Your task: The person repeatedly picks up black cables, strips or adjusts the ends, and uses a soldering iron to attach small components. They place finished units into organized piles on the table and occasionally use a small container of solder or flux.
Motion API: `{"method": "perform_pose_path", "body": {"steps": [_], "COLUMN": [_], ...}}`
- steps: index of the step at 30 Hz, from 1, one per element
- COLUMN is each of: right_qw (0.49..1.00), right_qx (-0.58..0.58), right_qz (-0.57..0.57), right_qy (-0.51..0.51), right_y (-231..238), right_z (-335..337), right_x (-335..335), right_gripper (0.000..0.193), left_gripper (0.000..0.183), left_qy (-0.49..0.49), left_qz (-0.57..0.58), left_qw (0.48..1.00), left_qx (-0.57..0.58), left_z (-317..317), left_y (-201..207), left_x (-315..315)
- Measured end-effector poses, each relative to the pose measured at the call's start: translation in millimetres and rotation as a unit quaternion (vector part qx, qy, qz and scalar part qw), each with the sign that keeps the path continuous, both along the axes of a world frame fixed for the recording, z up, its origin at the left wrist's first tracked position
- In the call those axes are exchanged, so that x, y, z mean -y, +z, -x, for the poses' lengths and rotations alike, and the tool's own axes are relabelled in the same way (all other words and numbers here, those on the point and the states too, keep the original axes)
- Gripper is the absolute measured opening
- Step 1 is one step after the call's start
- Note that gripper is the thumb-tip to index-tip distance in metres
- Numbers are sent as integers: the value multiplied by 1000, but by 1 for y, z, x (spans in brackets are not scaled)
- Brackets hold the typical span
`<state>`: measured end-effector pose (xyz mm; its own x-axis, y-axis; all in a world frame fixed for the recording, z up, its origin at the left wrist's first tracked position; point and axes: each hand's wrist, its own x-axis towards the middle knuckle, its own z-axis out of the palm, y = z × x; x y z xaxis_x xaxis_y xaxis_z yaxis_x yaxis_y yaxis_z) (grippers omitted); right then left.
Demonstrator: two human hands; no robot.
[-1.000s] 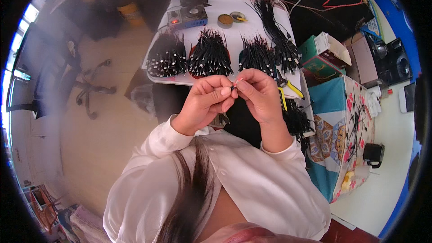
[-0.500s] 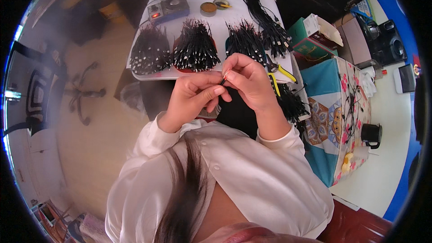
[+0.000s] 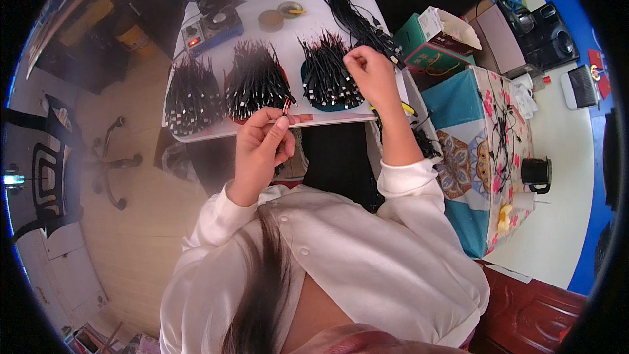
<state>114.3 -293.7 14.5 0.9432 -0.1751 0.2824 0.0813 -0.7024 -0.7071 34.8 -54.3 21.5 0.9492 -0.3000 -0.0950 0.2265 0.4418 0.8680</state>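
In front of the white table's near edge, my left hand (image 3: 262,147) pinches a short black cable end with bared red wire tips (image 3: 286,106) between thumb and forefinger. My right hand (image 3: 372,78) is raised at the right side of a bundle of black cables (image 3: 327,69) on a teal base. Its fingers are closed, and what they hold, if anything, is hidden. Two more bundles of cut black cables with pale metal ends lie to the left: one in the middle (image 3: 255,82) on a red base and one at the far left (image 3: 193,98).
A longer heap of black cables (image 3: 337,0) runs along the table's (image 3: 308,118) far right. Two round tins (image 3: 270,21) stand behind the bundles, beside a device with a red light (image 3: 193,40). Yellow-handled pliers (image 3: 407,109) lie right. Further right are open boxes (image 3: 445,29) and a black mug (image 3: 537,174).
My hands were together at the cable end and have separated. The right hand has moved up toward the cable bundle; the left has kept the cable end. The view has shifted slightly.
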Motion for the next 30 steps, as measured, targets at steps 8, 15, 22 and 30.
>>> {"method": "perform_pose_path", "body": {"steps": [8,15,22,30], "right_qw": [958,997,959,959], "right_qx": [-130,-67,-18,17], "right_qz": [255,-10,-263,-251], "right_qy": [-25,33,105,134], "right_y": [-3,35,28,42], "right_z": [-20,21,113,109], "right_x": [-24,-27,-93,-74], "right_gripper": [21,21,10,11], "left_gripper": [13,16,15,14], "left_qy": [30,57,85,96], "left_qz": [11,57,148,116], "left_qw": [999,996,985,985], "left_qx": [15,-27,27,86], "left_z": [-6,-12,-12,4], "left_y": [-6,3,20,21], "left_x": [1,2,24,22]}}
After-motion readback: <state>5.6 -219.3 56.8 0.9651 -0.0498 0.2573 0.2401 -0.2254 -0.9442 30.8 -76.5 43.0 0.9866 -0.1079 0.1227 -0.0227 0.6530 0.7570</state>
